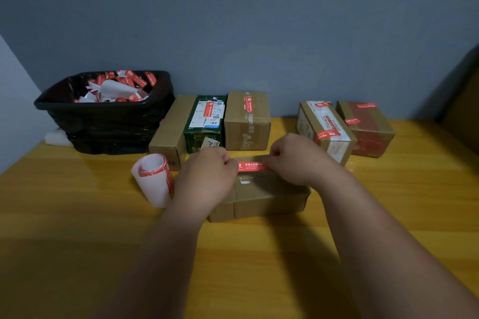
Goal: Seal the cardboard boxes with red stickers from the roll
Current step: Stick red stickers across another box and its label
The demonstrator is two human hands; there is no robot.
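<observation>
wooden table (77, 228), cardboard boxes (247, 122), sticker roll (153, 181), bin (108, 116)

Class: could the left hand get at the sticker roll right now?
Probably not at once. The roll stands just beside the left hand with nothing between them, but that hand is pinching one end of the red sticker over the box.

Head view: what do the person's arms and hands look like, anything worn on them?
Both arms are bare from the bottom edge of the picture up to the hands: no sleeves show. The left hand and the right hand wear no gloves. No watch, bracelet or ring shows on what is visible of the wrists and the backs of the hands. No markings show either.
</observation>
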